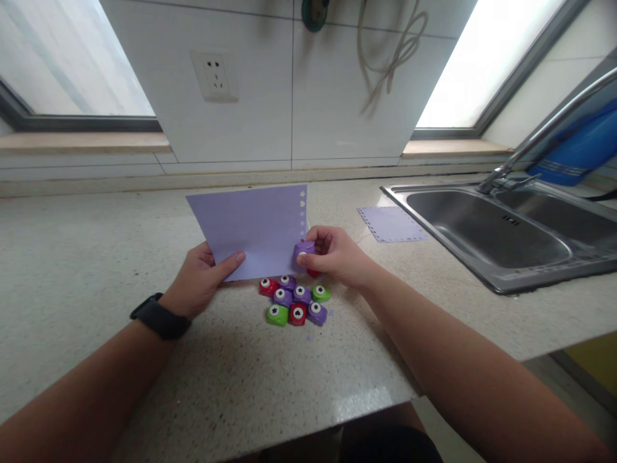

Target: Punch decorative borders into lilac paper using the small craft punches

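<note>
My left hand (202, 280) pinches the lower left edge of a lilac paper sheet (250, 228) and holds it up off the counter. Small shapes are punched out along the sheet's right edge. My right hand (335, 254) grips a small purple craft punch (303, 251) clamped on the sheet's lower right corner, thumb pressing on it. Below both hands a cluster of several small punches (295, 302) in red, purple and green lies on the speckled counter (96, 257).
A second lilac sheet (391, 223) with punched edges lies flat on the counter to the right. A steel sink (506, 231) with a tap (540, 135) is at the right. A wall socket (215, 76) and a hanging cord (393, 54) are behind. The counter's front edge is near me.
</note>
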A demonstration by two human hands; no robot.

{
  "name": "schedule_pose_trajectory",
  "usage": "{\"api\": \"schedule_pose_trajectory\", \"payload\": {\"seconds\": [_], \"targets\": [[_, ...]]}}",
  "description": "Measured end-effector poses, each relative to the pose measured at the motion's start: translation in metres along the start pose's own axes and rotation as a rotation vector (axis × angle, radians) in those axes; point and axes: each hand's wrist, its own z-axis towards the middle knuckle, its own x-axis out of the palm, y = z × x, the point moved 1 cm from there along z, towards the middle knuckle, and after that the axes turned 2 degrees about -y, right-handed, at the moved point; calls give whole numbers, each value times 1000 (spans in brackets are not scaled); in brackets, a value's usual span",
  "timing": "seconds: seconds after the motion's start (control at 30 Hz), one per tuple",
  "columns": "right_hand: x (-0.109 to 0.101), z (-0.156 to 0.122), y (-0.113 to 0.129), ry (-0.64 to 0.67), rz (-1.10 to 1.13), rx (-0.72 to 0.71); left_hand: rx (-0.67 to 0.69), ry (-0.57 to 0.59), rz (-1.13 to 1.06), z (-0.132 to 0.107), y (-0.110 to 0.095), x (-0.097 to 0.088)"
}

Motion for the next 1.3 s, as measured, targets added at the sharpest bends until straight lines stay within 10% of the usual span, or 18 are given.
{"api": "schedule_pose_trajectory", "payload": {"seconds": [1.3], "targets": [[0, 0, 2, 2, -29, 0, 27, -9, 99, -1, -4, 3]]}}
